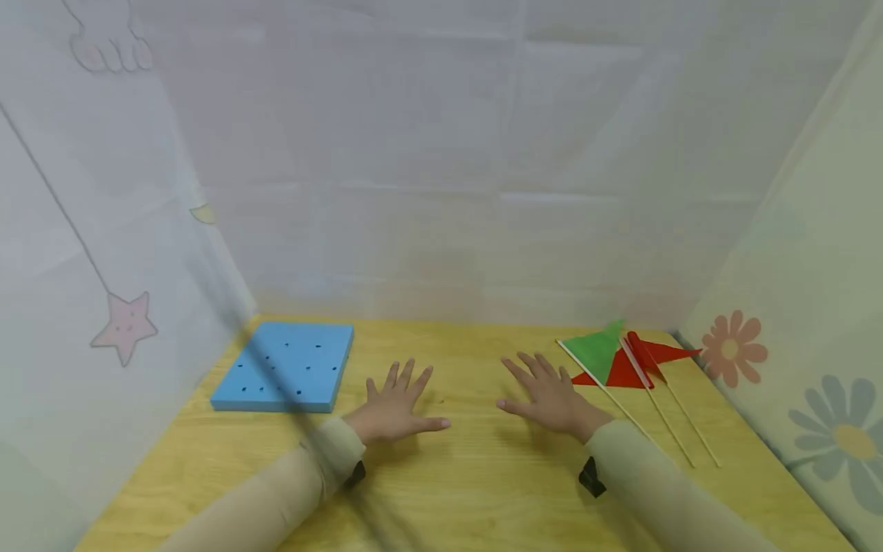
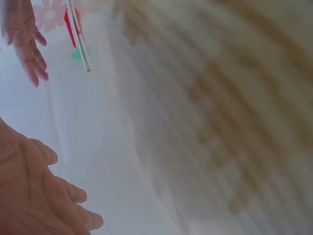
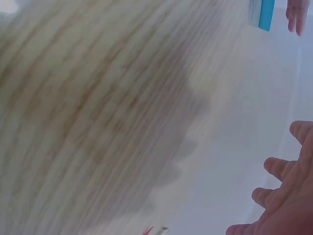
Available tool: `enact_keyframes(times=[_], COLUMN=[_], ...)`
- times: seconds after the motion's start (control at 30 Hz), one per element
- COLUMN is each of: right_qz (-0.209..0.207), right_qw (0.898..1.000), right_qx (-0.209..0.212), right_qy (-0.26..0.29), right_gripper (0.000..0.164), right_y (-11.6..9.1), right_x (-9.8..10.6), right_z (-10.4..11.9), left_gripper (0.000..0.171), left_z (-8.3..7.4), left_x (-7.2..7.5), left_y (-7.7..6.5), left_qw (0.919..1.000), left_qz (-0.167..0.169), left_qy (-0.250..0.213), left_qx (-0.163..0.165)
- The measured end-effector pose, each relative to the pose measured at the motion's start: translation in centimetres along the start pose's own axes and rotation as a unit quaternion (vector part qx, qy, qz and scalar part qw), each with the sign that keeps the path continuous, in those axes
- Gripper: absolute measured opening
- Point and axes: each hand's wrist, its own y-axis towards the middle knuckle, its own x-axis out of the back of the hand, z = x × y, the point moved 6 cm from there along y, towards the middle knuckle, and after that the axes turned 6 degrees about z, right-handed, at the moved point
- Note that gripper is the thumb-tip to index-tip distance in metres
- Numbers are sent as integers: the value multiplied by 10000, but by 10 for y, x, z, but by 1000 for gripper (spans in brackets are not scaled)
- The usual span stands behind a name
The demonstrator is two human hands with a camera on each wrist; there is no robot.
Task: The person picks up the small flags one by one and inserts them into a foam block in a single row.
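Beige sleeves (image 1: pixel 276 491), black wrist pieces (image 1: pixel 591 477)

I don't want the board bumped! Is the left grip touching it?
Apart. The head view shows a strip of table between the left grip and the board.

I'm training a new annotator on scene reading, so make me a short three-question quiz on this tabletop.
1. Multiple choice. Which is nearest the left hand?
A) The green flag
B) The blue board
C) The red flags

2. True or false. The left hand and the right hand both hold nothing.

3. Count. How many flag sticks lie on the table?

Key
1. B, the blue board, which lies on the person's left.
2. True; both hands are open and spread.
3. Three: one with the green flag, two with the red flags.
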Motion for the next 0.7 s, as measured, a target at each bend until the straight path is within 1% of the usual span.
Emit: enact_keyframes(times=[0.07, 0.2, 0.3, 0.4, 0.53, 0.7], right_qz=[22, -116, -328, -357, -259, -259], right_qw=[10000, 9999, 9992, 9985, 9972, 9946], right_qx=[-41, -83, -100, -209, -338, -382], right_qy=[23, 78, 199, 347, 618, 925], right_gripper=[86, 83, 79, 78, 78, 77], right_y=[0, -1, -5, -9, -14, -22], right_x=[1, 9, 21, 28, 27, 22], right_z=[-4, -12, -18, -26, -35, -44], left_gripper=[107, 106, 102, 98, 96, 97], left_z=[3, 9, 12, 16, 24, 36], left_x=[0, 4, 12, 21, 29, 32], left_y=[0, -1, -5, -11, -18, -24], left_qw=[10000, 10000, 9999, 9996, 9993, 9984], left_qz=[-14, -28, -92, -227, -355, -555], left_qy=[-2, 36, 82, 107, 48, -77], left_qx=[-27, -85, -105, -102, -81, -26])
